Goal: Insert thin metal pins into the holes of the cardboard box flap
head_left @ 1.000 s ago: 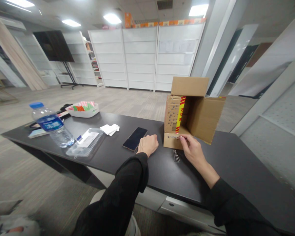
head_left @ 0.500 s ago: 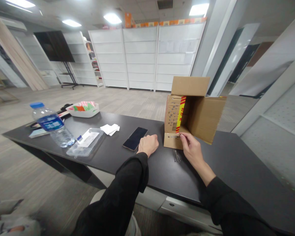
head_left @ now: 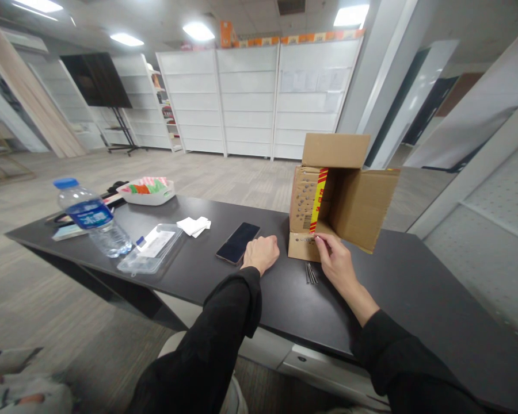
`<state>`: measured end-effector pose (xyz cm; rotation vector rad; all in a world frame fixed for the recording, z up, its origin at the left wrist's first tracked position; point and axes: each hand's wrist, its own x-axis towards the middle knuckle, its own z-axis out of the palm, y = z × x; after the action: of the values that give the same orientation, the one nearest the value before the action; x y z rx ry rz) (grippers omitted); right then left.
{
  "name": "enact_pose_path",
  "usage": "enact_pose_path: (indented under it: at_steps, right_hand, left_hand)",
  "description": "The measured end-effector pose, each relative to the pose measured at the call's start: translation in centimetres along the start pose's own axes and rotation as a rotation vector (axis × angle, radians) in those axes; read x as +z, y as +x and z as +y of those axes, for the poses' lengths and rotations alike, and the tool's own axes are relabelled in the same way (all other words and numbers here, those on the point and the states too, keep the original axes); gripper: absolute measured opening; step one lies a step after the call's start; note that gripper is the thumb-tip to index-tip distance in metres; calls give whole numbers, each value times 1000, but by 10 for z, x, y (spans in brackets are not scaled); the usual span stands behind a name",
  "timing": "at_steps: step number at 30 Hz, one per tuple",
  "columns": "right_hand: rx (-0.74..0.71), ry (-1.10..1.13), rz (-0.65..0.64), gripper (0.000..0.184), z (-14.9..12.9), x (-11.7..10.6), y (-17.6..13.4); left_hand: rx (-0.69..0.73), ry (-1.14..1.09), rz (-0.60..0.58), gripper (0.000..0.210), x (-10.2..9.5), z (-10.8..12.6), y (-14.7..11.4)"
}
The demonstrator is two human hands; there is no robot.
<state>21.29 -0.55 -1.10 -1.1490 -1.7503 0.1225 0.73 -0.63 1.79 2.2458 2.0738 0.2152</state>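
Note:
My left hand [head_left: 261,253] rests on the dark table as a loose fist, beside the lower right end of a black smartphone [head_left: 238,242]. Nothing shows in it. At the lower front flap of an open cardboard box [head_left: 302,195], my right hand [head_left: 335,259] pinches thumb and index finger together; whatever is between the fingertips is too small to make out. Dark round spots dot the box's left panel, and a row of small marks runs along the flap. Several metal nails [head_left: 311,273] lie on the table just below the flap.
Left on the table [head_left: 397,287] are a tilted-looking water bottle [head_left: 92,215], a clear plastic case [head_left: 151,250], white paper pieces [head_left: 194,226] and a white basket [head_left: 149,196] with colourful packets. The box's right flap [head_left: 369,207] sticks out over the table.
The view has shifted very slightly. My right hand stays pinched at the flap with hardly any movement, and my left fist has stayed in place.

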Motion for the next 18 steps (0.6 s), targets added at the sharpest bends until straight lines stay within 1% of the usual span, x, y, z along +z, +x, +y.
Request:
enact_pose_path:
  at_steps: [10,14,18]
  right_hand:
    - [-63,-28,-23,29,0,-1,0]
    - [-117,-65,-44,29,1,-2,0]
    - [-141,-87,-53,27,1,-3,-1]
  left_hand:
    - [2,0,17,36,2,-1,1]
    - [-17,-3,0,37,0,1,0]
    - [-25,2,-3,36,-1,1,0]
